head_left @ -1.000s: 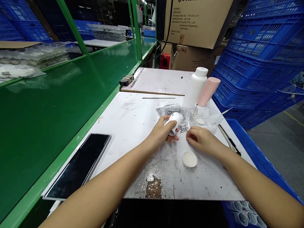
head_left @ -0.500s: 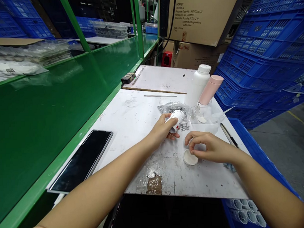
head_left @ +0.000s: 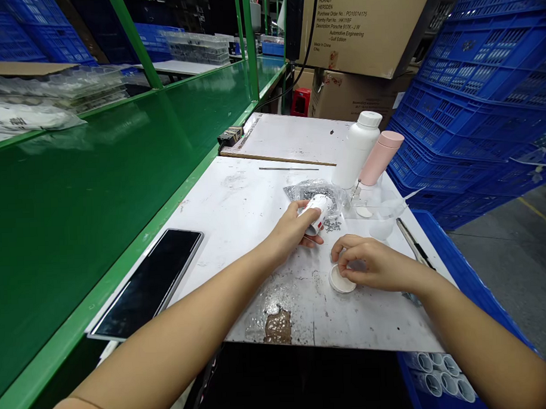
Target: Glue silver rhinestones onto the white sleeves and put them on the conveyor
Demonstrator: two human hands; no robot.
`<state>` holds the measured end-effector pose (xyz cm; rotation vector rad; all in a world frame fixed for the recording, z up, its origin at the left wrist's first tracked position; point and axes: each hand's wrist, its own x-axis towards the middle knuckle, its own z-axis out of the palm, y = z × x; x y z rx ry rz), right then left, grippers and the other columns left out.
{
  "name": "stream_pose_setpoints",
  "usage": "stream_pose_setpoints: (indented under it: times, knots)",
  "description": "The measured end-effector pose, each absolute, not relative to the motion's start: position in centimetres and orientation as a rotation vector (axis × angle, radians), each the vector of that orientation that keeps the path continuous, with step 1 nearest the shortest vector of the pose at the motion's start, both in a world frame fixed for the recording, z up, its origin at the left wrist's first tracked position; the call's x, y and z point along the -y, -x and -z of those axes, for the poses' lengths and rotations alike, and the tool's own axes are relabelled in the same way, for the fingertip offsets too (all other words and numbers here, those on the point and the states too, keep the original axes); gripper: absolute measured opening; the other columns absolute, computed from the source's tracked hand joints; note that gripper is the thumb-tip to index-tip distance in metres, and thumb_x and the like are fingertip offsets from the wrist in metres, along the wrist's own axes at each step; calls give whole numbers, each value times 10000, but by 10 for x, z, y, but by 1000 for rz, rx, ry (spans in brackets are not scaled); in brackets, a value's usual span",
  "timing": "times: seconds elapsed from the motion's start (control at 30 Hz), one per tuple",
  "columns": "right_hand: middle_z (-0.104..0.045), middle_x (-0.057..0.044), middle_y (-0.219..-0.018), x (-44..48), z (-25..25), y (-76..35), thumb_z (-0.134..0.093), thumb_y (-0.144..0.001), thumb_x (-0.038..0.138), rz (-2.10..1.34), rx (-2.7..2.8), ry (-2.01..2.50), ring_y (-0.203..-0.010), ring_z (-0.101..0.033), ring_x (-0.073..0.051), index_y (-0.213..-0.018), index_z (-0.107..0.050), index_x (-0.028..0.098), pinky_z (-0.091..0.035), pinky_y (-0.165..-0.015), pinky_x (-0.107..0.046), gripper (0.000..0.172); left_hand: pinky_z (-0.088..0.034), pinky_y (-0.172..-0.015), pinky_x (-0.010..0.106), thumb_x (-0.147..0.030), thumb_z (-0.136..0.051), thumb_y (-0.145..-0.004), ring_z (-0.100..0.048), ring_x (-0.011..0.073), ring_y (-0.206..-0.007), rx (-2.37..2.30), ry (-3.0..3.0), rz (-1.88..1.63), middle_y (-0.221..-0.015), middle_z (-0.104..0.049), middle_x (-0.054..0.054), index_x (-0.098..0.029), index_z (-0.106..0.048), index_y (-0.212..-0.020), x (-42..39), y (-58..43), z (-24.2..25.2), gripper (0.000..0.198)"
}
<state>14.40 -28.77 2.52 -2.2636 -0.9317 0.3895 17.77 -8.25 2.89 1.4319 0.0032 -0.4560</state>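
My left hand (head_left: 291,232) grips a white plastic tube (head_left: 320,212) with a red mark, tilted with its end toward the back right. The tube sits just above a clear plastic bag of small metal parts (head_left: 312,192), and a few loose metal bits (head_left: 332,225) lie beside it. My right hand (head_left: 369,264) has come down over a round white cap (head_left: 341,281), its fingertips on the cap's rim. The cap still rests on the scuffed white worktop (head_left: 229,230).
A white bottle (head_left: 356,151), a pink bottle (head_left: 379,159) and a clear plastic tub (head_left: 375,210) stand at the back right. A black tablet (head_left: 145,283) lies at the left, by a green shelf wall (head_left: 97,193). Blue crates (head_left: 475,102) stack on the right.
My right hand has moved down and to the left, from beside the bag onto the white cap. My left hand and the tube have barely moved. The view has tilted slightly.
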Motion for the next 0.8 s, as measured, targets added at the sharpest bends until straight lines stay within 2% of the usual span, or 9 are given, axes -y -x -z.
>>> stream_pose_setpoints:
  times: [0.63, 0.73, 0.8]
  knots:
    - [-634, -58, -991, 288, -25, -144, -594, -790, 79, -381, 939, 2236, -908, -598, -164, -761, -668, 182, -488, -776, -288, 130, -422, -503, 249, -375, -522, -894, -630, 140, -595, -11, -1471, 447, -911, -645, 83, -169, -397, -1275, 82, -176, -31, 452]
    - [-622, -52, -995, 290, -28, -145, -592, -822, 106, -342, 931, 2199, -900, -591, -157, -776, -645, 184, -477, -805, -300, 105, -428, -542, 262, -420, -571, -879, -619, 144, -653, -5, -1476, 446, -931, -650, 95, -161, -409, -1282, 81, -178, -28, 506]
    - [-609, -47, -984, 292, -32, -145, -580, -845, 120, -280, 906, 2174, -893, -577, -155, -792, -621, 189, -467, -810, -307, 96, -451, -602, 272, -445, -666, -824, -619, 149, -724, 9, -1461, 453, -973, -654, 104, -161, -428, -1263, 81, -179, -24, 574]
